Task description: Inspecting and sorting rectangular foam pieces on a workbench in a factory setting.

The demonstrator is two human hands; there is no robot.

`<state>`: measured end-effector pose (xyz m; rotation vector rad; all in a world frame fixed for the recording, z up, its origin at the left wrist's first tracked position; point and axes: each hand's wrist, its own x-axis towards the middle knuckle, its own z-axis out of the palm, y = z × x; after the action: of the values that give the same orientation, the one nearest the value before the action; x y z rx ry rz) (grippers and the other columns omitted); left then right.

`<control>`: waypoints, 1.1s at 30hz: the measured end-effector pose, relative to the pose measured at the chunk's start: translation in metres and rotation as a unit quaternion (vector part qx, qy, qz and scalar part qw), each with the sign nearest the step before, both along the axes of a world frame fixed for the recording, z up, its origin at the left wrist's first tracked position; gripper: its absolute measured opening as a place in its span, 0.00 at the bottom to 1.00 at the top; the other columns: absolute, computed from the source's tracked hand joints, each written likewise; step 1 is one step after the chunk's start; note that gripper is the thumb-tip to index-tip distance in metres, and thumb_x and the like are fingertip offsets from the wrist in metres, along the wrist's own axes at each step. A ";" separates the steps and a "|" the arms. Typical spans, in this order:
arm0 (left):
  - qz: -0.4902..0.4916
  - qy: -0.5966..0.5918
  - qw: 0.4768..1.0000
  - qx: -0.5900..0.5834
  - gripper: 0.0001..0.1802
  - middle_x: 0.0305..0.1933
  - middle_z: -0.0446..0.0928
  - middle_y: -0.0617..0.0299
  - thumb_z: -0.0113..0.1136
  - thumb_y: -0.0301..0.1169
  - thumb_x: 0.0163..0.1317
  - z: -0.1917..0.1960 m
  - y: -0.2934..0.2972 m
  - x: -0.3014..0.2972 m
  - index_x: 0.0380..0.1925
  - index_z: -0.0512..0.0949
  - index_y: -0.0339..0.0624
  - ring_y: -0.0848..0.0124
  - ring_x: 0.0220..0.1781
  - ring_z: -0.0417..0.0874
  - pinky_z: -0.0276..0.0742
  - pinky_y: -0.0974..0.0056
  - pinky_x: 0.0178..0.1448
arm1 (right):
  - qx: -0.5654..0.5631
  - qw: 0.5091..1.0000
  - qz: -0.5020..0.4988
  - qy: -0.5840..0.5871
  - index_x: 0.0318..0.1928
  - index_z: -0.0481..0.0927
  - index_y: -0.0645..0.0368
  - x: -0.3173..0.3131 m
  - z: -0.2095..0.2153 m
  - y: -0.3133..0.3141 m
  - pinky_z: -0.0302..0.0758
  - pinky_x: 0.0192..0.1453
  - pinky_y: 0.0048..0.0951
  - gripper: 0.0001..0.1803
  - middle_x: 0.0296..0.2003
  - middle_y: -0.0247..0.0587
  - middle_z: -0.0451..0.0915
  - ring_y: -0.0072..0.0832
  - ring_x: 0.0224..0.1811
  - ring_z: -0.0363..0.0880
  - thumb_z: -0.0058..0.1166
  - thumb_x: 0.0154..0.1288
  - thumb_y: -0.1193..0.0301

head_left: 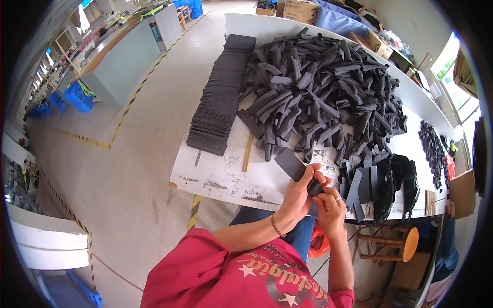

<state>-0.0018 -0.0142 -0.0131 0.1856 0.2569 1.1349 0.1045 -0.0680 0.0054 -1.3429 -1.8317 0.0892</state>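
Both my hands meet above the near edge of the white table. A flat dark grey rectangular strip sticks out past the fingers of my left hand, which are closed on it. My right hand is pinched on a darker, curled part between the two hands. Whether that part belongs to the same strip is hidden by my fingers. Beyond them spreads a large heap of curled dark grey pieces. A long, tightly packed row of flat dark pieces lies left of the heap.
Right of my hands are loose grey strips and glossy black bundles. A thin wooden stick lies by the row. A wooden stool stands at right, near another person's arm. Cardboard boxes sit behind the table.
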 end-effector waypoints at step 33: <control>-0.003 0.111 0.966 0.233 0.18 0.49 0.81 0.48 0.49 0.41 0.72 -0.001 0.020 -0.017 0.50 0.75 0.39 0.59 0.66 0.72 0.67 0.55 0.65 | -0.219 0.807 -0.050 0.546 0.33 0.80 0.64 -0.013 -0.002 0.007 0.72 0.39 0.22 0.11 0.29 0.32 0.79 0.18 0.31 0.75 0.57 0.68 0.68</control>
<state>-0.0186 0.0061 -0.0141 0.7334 0.1834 1.1563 0.0917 -0.0615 0.0035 -1.2443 -0.7464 1.0577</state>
